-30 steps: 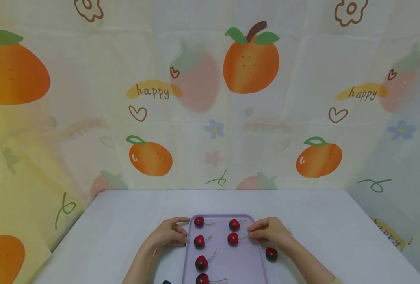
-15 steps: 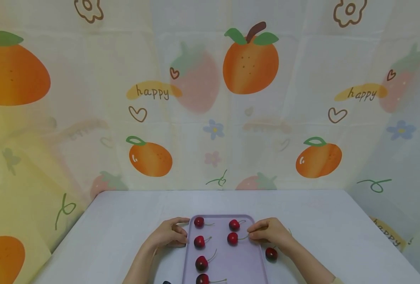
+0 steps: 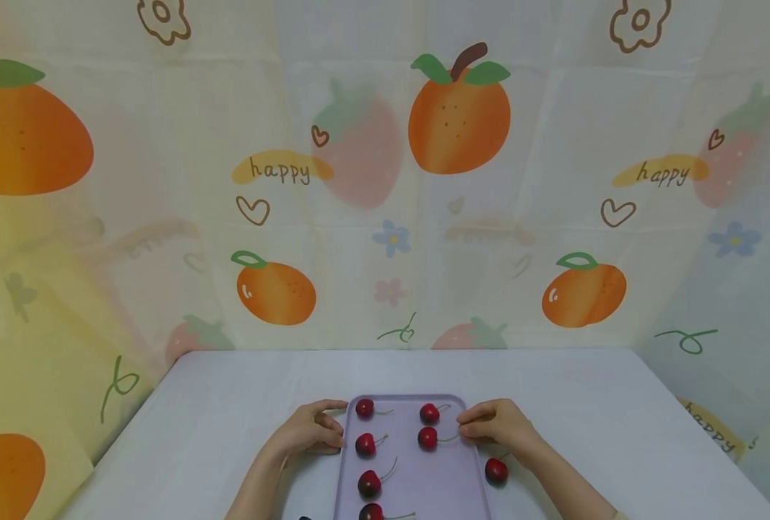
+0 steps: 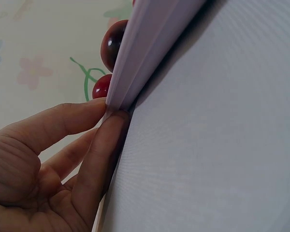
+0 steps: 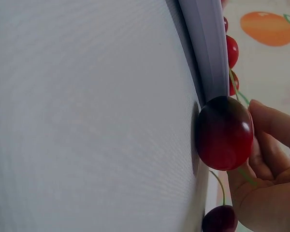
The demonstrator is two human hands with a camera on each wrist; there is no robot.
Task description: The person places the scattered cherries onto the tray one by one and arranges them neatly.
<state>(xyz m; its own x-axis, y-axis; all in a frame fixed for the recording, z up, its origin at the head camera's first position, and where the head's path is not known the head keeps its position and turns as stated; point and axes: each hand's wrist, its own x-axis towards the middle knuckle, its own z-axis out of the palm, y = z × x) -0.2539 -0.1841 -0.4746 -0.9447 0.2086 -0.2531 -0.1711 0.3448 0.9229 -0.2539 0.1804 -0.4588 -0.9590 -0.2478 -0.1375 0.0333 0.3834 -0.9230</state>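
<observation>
A lilac tray (image 3: 437, 484) lies on the white table with several red cherries in two columns. My left hand (image 3: 312, 426) is at its far left corner; in the left wrist view, thumb and finger pinch the tray's rim (image 4: 135, 58). My right hand (image 3: 498, 425) is over the right rim, thumb and fingertips together at the stem end of a cherry (image 3: 427, 438) in the right column. Beneath that hand, a loose dark red cherry (image 3: 496, 471) sits on the table beside the tray; it looms large in the right wrist view (image 5: 224, 133), hiding the fingertips.
Another cherry (image 5: 220, 220) shows low in the right wrist view. A small dark object (image 3: 305, 517) is cut off at the bottom edge, left of the tray. Behind the white table (image 3: 573, 390) hangs a fruit-printed cloth (image 3: 424, 202).
My right hand has shifted slightly right, and the cherry at its fingertips has moved a little with it. The loose cherry has moved slightly nearer. The left hand stays put.
</observation>
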